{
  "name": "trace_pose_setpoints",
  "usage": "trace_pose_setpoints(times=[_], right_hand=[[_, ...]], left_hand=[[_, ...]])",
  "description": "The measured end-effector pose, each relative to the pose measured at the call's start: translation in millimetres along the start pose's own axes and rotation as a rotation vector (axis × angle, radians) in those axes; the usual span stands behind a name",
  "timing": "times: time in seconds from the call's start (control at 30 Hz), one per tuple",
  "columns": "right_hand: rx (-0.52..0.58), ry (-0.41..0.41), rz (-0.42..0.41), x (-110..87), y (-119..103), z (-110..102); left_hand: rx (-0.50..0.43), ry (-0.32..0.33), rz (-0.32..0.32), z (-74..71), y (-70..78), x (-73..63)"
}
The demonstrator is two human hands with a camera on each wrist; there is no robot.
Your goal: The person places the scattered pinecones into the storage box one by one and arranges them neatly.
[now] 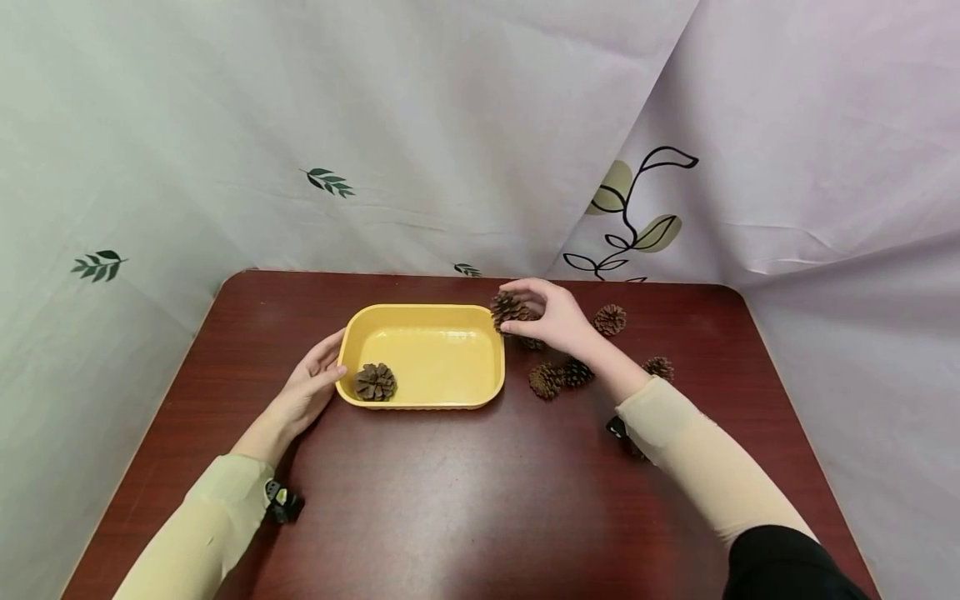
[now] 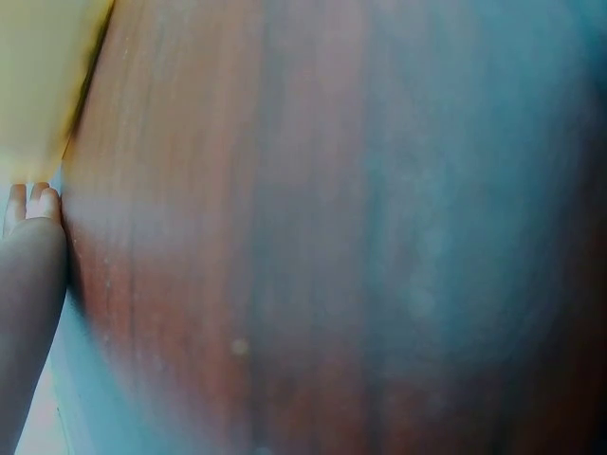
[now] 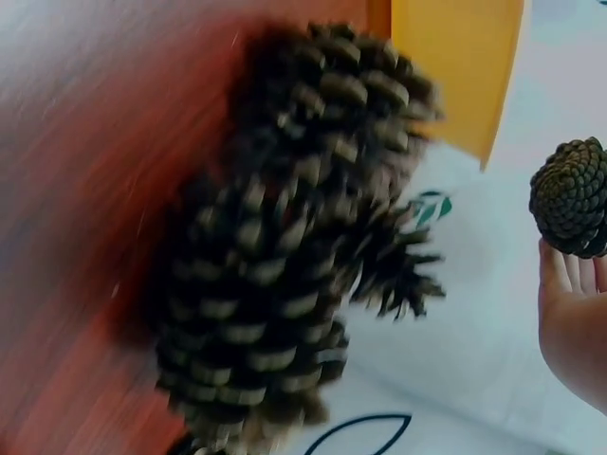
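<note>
A yellow plastic tray (image 1: 431, 397) stands on the table, with one pine cone (image 1: 375, 382) in its near left corner. My left hand (image 1: 306, 385) holds the tray's left side, thumb at the rim and fingers along the outer wall. Between thumb and fingers, my right hand (image 1: 553, 317) grips another pine cone (image 1: 509, 309) right at the tray's right rim. In the right wrist view that held cone (image 3: 573, 197) shows above the fingers. The left wrist view catches only part of the left hand (image 2: 34, 210) beside the tray wall (image 2: 43, 85).
Several pine cones lie right of the tray, among them one pine cone (image 1: 545, 381) near its right end and another pine cone (image 1: 610, 319) farther back. Some sit partly under the right forearm. A pale patterned cloth (image 1: 465, 150) hangs behind the dark red table (image 1: 450, 500).
</note>
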State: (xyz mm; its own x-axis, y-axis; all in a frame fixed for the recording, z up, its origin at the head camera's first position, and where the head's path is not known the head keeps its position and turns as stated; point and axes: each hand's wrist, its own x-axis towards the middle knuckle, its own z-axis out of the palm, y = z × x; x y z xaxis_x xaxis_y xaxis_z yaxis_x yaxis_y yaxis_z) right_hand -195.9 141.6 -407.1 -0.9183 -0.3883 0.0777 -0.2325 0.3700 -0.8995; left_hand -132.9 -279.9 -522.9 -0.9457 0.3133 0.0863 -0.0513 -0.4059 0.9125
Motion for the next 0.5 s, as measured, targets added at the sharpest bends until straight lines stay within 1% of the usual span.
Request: trace_pose_setpoints(times=[0.33, 0.5], right_hand=[[0.06, -0.047, -0.018, 6.5, -2.9, 34.0], [0.045, -0.07, -0.005, 9.2, -7.0, 48.3]], left_hand=[[0.006, 0.004, -0.007, 0.6, 0.8, -1.2], [-0.001, 0.002, -0.001, 0.2, 0.3, -0.9]])
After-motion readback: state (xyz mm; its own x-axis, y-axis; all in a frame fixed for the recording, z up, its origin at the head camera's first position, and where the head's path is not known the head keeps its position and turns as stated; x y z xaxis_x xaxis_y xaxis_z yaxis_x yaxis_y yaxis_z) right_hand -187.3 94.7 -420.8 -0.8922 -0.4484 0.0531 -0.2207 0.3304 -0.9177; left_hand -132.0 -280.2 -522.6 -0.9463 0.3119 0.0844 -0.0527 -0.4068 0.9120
